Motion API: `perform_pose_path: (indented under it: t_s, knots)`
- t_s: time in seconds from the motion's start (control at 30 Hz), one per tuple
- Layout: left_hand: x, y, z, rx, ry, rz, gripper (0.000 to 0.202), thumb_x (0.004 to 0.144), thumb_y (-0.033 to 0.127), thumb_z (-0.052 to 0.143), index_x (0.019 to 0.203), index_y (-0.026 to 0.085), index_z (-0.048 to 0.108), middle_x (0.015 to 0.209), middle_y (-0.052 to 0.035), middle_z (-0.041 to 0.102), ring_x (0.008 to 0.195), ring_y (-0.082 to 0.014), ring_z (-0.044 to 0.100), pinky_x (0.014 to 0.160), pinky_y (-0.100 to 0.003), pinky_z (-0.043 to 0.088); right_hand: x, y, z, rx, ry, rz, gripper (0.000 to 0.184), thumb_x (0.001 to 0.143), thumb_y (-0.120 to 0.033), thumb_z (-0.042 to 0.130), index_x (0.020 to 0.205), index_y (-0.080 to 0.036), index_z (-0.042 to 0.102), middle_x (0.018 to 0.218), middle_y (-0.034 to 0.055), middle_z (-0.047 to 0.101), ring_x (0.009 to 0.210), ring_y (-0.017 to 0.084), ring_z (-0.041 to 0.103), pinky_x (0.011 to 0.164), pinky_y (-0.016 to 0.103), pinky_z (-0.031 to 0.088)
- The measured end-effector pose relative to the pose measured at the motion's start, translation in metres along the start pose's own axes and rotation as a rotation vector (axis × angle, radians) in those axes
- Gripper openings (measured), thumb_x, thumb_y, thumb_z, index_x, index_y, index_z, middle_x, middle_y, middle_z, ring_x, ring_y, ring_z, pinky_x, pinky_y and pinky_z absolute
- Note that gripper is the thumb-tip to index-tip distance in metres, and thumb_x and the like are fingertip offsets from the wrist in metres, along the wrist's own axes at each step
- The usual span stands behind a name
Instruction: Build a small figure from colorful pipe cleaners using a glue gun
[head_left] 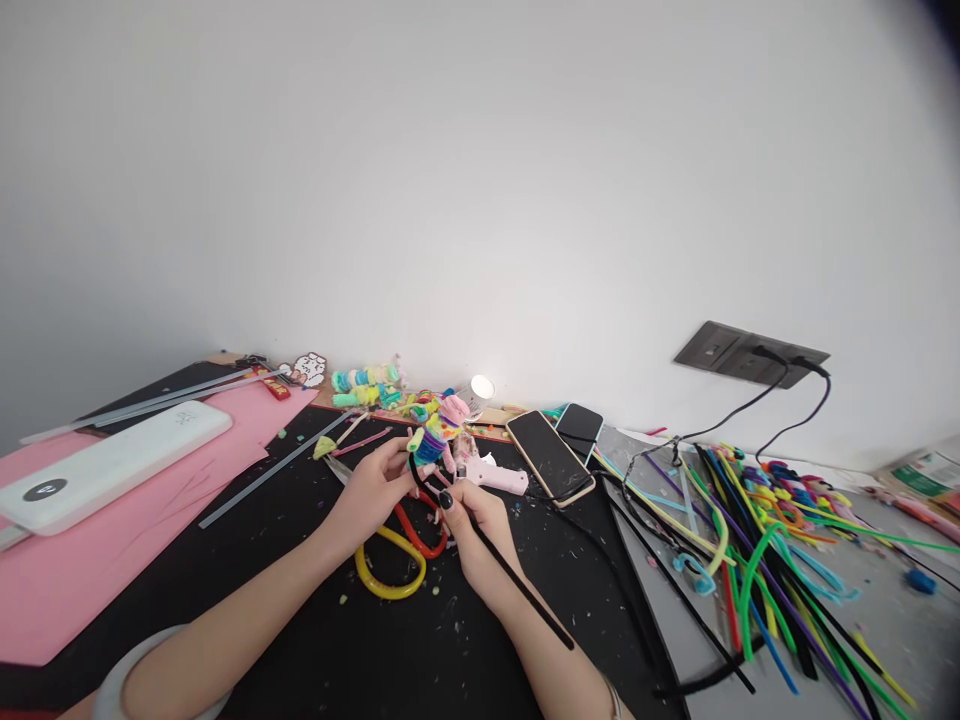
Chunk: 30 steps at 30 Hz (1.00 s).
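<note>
The multicoloured fuzzy figure (435,437) is positioned above the black tabletop (300,620), between the two hands. Its upper end is pink; its body carries blue, yellow and green bands. The left hand (375,495) grips the figure from the left, fingers pinching its side. The right hand (480,535) holds the black fuzzy stem (525,590), thumb and fingers pressed together on it. One end of the stem reaches the figure; the free end extends down along the right forearm.

Scissors (390,590) with one yellow and one red handle loop lie on the tabletop, partly beneath the hands. A pink tool (502,478) lies just behind the right hand. To its right rest a beige-edged phone (551,455) and, partly behind it, a second phone (581,430). Coiled pastel pieces (367,378) lie near the wall.

On the left, a white power bank (135,465) rests on pink sheets (232,430). A translucent strip (262,480) lies beside the sheets.

On the right, a grey surface carries a spread of coloured fuzzy stems (795,600). At the far edge is a green-and-white printed item (926,470); whether it is a packet cannot be told. The wall outlet panel (720,348) holds two black plugs with cables.
</note>
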<state>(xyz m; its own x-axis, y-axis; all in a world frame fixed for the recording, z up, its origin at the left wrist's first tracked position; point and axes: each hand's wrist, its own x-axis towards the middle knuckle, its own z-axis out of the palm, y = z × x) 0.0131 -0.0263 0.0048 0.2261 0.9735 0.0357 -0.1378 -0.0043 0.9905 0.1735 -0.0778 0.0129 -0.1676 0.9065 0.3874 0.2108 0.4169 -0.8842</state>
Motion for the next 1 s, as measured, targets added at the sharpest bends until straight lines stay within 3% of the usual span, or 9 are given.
perform_pose_path:
  t_s: [0.2,0.3,0.4,0.5,0.67,0.83,1.0]
  knots:
    - [-0.004,0.004,0.000,-0.258,-0.058,-0.134,0.032,0.072,0.028,0.076,0.100,0.019,0.065,0.083,-0.0015,0.068,0.061,-0.0117,0.052,0.067,-0.029,0.046,0.002,0.007,-0.002,-0.017,0.136,0.080,0.035,0.093,-0.041,0.050,0.068,-0.018,0.055,0.055,-0.0039,0.048,0.050,0.011,0.041,0.050,0.023,0.034]
    - [-0.005,0.006,0.001,-0.340,-0.108,-0.199,0.022,0.073,0.029,0.077,0.090,0.019,0.067,0.079,-0.0017,0.065,0.062,-0.0123,0.051,0.067,-0.029,0.045,0.003,0.004,-0.004,-0.130,0.181,-0.013,0.031,0.093,-0.037,0.050,0.069,-0.019,0.057,0.064,-0.0006,0.054,0.059,0.013,0.049,0.056,0.024,0.040]
    - [-0.005,0.007,0.002,-0.379,-0.121,-0.241,0.019,0.070,0.029,0.079,0.083,0.020,0.068,0.070,0.0000,0.060,0.061,-0.0129,0.049,0.065,-0.029,0.044,0.004,-0.002,-0.005,-0.206,0.227,-0.164,0.024,0.093,-0.027,0.049,0.073,-0.020,0.059,0.087,0.0056,0.062,0.081,0.017,0.060,0.071,0.028,0.047]
    - [-0.006,0.009,0.002,-0.395,-0.123,-0.266,0.019,0.067,0.029,0.081,0.080,0.020,0.070,0.064,0.0018,0.055,0.059,-0.0126,0.047,0.064,-0.029,0.044,0.005,-0.004,-0.004,-0.199,0.222,-0.228,0.021,0.093,-0.019,0.047,0.076,-0.020,0.060,0.096,0.0074,0.067,0.092,0.019,0.063,0.083,0.031,0.048]
    - [-0.005,0.007,0.001,-0.416,-0.125,-0.282,0.016,0.068,0.028,0.080,0.077,0.020,0.069,0.066,0.0016,0.055,0.060,-0.0124,0.048,0.063,-0.027,0.044,0.004,-0.001,-0.003,-0.216,0.197,-0.234,0.020,0.092,-0.017,0.047,0.078,-0.021,0.061,0.096,0.0077,0.071,0.091,0.020,0.066,0.084,0.032,0.050]
    - [-0.005,0.005,-0.001,-0.398,-0.119,-0.273,0.017,0.069,0.030,0.080,0.078,0.020,0.069,0.065,0.0013,0.054,0.060,-0.0126,0.047,0.061,-0.028,0.045,0.004,-0.001,-0.001,-0.195,0.263,-0.228,0.020,0.090,-0.018,0.048,0.076,-0.021,0.062,0.104,0.0105,0.072,0.098,0.022,0.068,0.087,0.034,0.052]
    - [-0.005,0.005,0.000,-0.415,-0.102,-0.257,0.023,0.067,0.030,0.082,0.085,0.021,0.071,0.072,-0.0001,0.061,0.062,-0.0123,0.052,0.066,-0.029,0.049,0.002,-0.001,0.000,-0.096,0.200,-0.154,0.018,0.090,-0.018,0.051,0.077,-0.020,0.063,0.112,0.0112,0.073,0.101,0.023,0.070,0.090,0.035,0.053]
